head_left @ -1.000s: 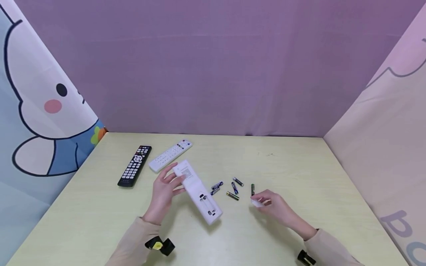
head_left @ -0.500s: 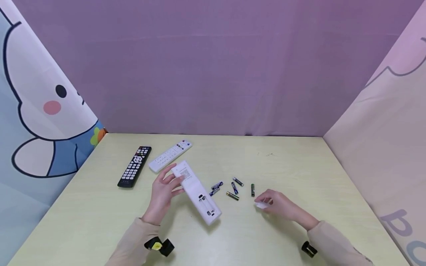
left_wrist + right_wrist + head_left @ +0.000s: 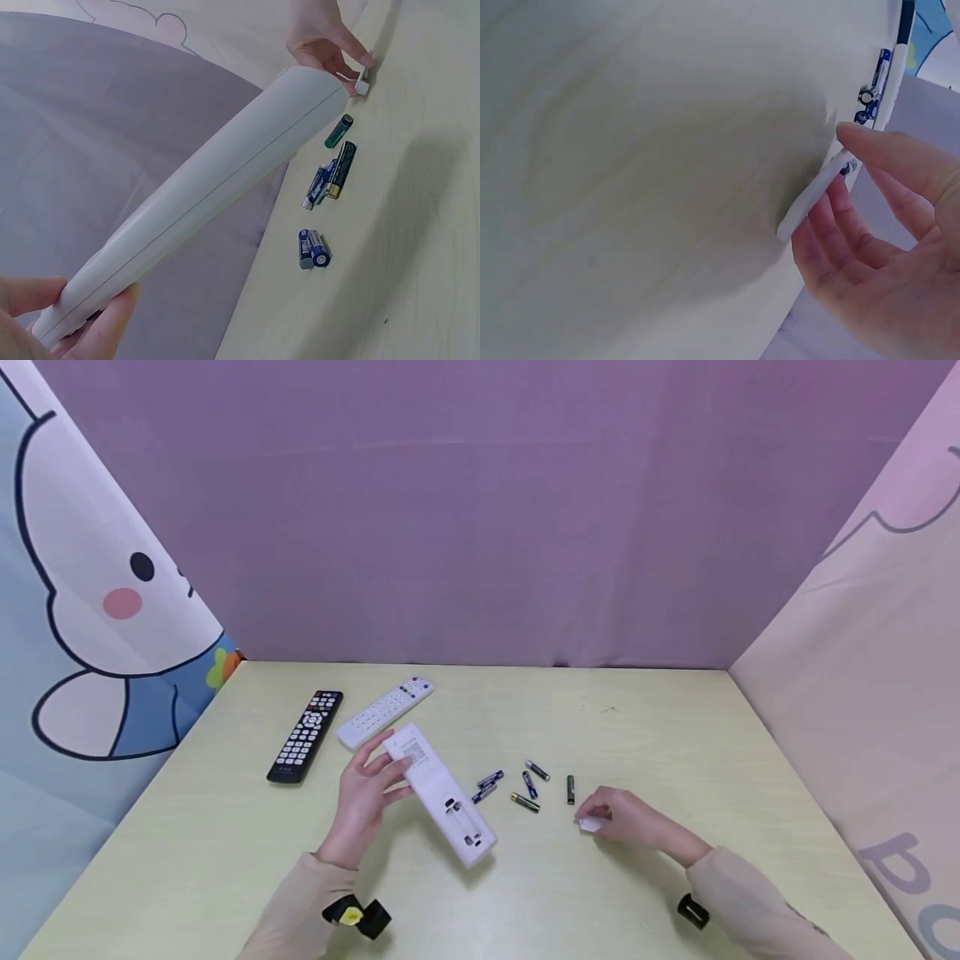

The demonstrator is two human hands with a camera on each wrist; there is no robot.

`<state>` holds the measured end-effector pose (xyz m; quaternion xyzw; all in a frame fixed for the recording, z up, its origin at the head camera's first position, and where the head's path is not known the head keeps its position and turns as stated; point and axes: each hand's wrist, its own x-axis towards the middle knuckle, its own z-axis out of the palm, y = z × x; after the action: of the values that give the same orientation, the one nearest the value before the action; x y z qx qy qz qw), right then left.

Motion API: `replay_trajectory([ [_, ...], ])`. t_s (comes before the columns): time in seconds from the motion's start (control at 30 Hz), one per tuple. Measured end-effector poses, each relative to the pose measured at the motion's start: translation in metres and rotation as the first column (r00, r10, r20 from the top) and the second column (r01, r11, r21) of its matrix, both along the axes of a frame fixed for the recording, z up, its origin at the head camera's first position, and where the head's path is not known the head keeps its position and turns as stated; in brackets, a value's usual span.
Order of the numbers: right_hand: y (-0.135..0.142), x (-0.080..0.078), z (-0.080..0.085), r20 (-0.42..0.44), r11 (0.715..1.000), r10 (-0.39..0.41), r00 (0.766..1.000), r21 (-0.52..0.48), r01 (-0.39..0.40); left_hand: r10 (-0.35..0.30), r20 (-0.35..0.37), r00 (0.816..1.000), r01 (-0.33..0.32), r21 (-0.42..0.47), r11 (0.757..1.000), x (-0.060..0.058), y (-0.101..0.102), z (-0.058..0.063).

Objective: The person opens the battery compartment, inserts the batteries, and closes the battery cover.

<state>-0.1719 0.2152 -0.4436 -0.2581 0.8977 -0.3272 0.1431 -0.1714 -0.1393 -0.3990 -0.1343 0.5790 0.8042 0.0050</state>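
- One white remote (image 3: pixel 440 777) hangs tilted above the surface (image 3: pixel 652 718), its back turned toward us; we see no battery in its bay (image 3: pixel 463 823).
- Our left hand (image 3: pixel 363 797) pinches its far end, thumb on one face and fingers on the other; it has barely shifted over the last second.
- Our right hand (image 3: pixel 626 820) has drawn slightly back from the nearest dark battery (image 3: pixel 571 790), whose near end its fingertips met a second ago. Thumb and fingers pinch a small white cover (image 3: pixel 594 824), so we judge cover and bay are well apart, the bay still bare.
- That cover looks thin, flat and smooth, slanting close to the surface; whether it touches, we cannot tell. The remote is long, matt plastic with rounded sides, a fine seam and dark contacts.
- Five more batteries (image 3: pixel 524 802), slim cylinders in blue or dark wrappers, lie scattered between our hands.
- Farther out rest a pale keypad remote (image 3: pixel 385 712) and a glossy-looking black remote (image 3: pixel 305 737), before a faintly creased purple cloth (image 3: pixel 465 510).
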Motion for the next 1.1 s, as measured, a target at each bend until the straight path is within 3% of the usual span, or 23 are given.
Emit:
replay_trajectory([
  [0.4, -0.001, -0.003, 0.001, 0.014, 1.0, -0.005, 1.0, 0.004, 0.005, -0.004, 0.0, 1.0, 0.004, 0.007, 1.0, 0.001, 0.0, 0.0],
  [0.7, -0.008, -0.015, 0.006, -0.032, 0.991, -0.124, 0.992, -0.057, 0.122, -0.009, 0.004, 1.0, 0.009, 0.008, 1.0, 0.001, 0.001, -0.001],
  [0.93, -0.017, -0.021, 0.004, -0.037, 0.955, -0.294, 0.955, -0.062, 0.292, -0.016, -0.001, 1.0, 0.016, -0.002, 1.0, 0.003, 0.001, -0.003],
  [1.1, -0.022, -0.025, 0.001, 0.022, 0.917, -0.393, 0.919, -0.065, 0.394, -0.018, -0.012, 1.0, 0.018, -0.009, 1.0, 0.003, 0.001, -0.004],
])
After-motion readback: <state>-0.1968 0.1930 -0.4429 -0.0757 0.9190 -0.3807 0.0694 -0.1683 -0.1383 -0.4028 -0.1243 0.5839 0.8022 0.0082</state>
